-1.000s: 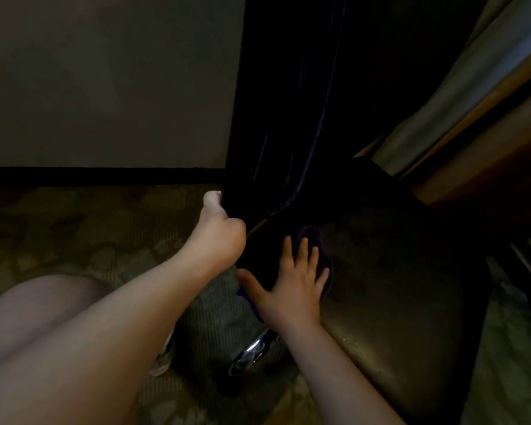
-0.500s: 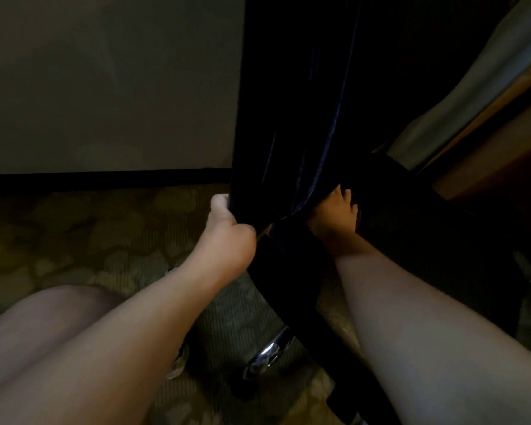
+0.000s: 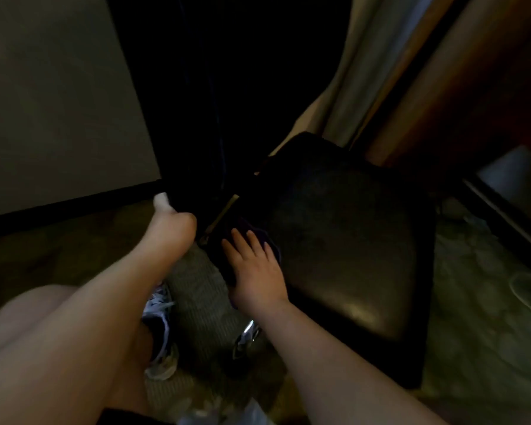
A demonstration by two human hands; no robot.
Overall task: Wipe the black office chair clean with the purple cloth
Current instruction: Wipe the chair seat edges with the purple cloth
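The black office chair fills the middle of the view: its glossy seat [image 3: 347, 256] lies to the right and its dark backrest [image 3: 196, 124] rises at centre. My left hand [image 3: 170, 223] grips the backrest's lower left edge, thumb up. My right hand [image 3: 255, 268] lies flat, fingers spread, on the purple cloth [image 3: 265, 237], pressing it onto the seat's rear left corner. Only a dark purple fringe of the cloth shows beyond my fingertips.
A grey wall [image 3: 52, 102] with a dark baseboard stands at the left. Beige curtains [image 3: 365, 72] and brown wood furniture [image 3: 472, 87] crowd the right. Patterned carpet [image 3: 478, 317] surrounds the chair. A chrome chair leg [image 3: 246, 335] and my shoe [image 3: 160, 329] are below the seat.
My right hand has drawn back from the crease under the backrest to the seat's rear left corner, flat on the cloth. The view has tilted. My left hand keeps its grip.
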